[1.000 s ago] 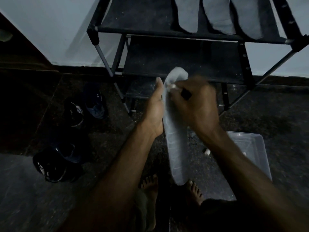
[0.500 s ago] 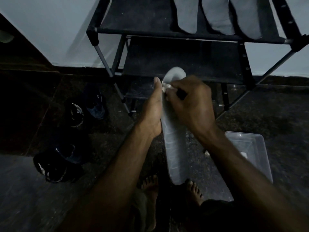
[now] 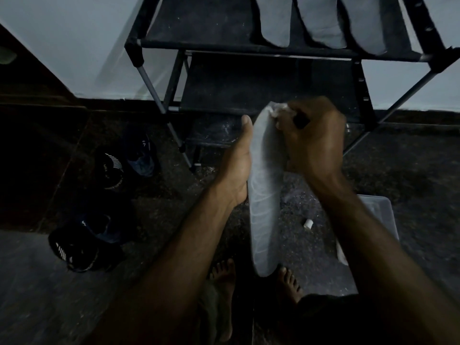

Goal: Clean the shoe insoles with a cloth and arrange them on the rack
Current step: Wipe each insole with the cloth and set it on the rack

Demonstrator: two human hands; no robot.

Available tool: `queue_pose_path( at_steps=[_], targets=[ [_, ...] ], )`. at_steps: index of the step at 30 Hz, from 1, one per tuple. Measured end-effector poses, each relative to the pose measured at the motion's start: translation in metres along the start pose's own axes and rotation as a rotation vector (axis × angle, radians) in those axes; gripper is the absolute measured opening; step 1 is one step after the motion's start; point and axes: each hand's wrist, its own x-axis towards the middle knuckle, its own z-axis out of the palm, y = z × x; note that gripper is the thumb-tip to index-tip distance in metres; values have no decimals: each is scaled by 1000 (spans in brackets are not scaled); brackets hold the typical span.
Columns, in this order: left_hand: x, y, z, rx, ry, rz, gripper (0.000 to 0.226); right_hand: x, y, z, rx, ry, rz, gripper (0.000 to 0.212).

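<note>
Over the preceding second the right hand (image 3: pixel 313 138) had travelled up the insole (image 3: pixel 265 195) from a point below the toe to the toe end itself, fingers curled around a small white cloth (image 3: pixel 278 111) pressed against the surface. The left hand (image 3: pixel 239 165) had kept its station throughout, palm and extended thumb laid along the insole's left edge; its other fingers were behind the insole, so whether they curled round it could not be told. The insole was held upright between the two hands, heel end hanging just above the bare feet. Judgement: the wipe had reached the end of its stroke, so this face appeared near finished (the rear face could not be inspected).

Count: one insole in hand; three insoles (image 3: pixel 321 23) lying side by side on the top shelf of the rack (image 3: pixel 199 23), beyond the hands; one clear plastic tub (image 3: pixel 380 220) below the right forearm; four dark shoes (image 3: pixel 74 245) on the floor left of the left arm.
</note>
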Motion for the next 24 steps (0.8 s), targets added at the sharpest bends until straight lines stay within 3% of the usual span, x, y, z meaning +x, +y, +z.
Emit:
queue_pose_path(
  at_steps=[2,8,14,18,20,24],
  targets=[
    [0,-1,2,3,-37,12,71,1,4,-2,-7,29,47,10],
    [-3,5,-5,2,89,36,61,-14,-22,15,8,-134,-118,11],
    [-5,2,6,83,46,-36,72,0,5,1,-63,20,43,13],
    [-3,4,1,123,144,-6,64,-12,-14,12,-42,-107,-74,14],
    [-3,5,-1,114,144,5,72,-12,-15,13,-25,-143,-104,14],
    [-5,1,9,146,102,-15,72,-1,5,2,-58,-15,7,17]
  ],
)
